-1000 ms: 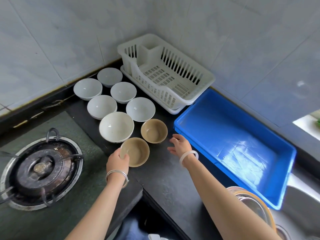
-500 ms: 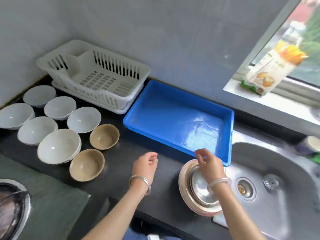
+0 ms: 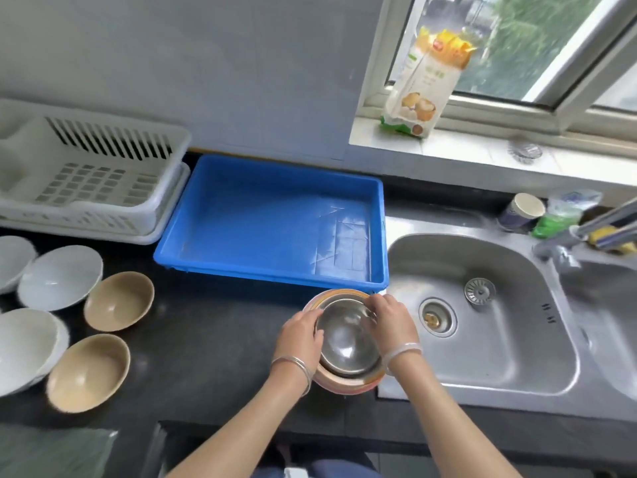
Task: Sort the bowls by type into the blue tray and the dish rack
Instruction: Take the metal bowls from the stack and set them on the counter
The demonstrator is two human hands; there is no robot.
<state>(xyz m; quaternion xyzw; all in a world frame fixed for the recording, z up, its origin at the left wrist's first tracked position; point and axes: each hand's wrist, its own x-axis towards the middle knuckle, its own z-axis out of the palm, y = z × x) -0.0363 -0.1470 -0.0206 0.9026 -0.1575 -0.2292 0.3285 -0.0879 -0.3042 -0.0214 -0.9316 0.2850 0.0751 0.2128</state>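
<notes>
I am gripping the steel bowl with my left hand and right hand; it is sitting nested in a stack just before the tray. I am starting the sort, and next I judge a straight lift is needed to free it.

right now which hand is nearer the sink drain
Right. The right hand grips the metal bowl's rim beside the sink drain; the left hand is on the bowl's far side.
</notes>
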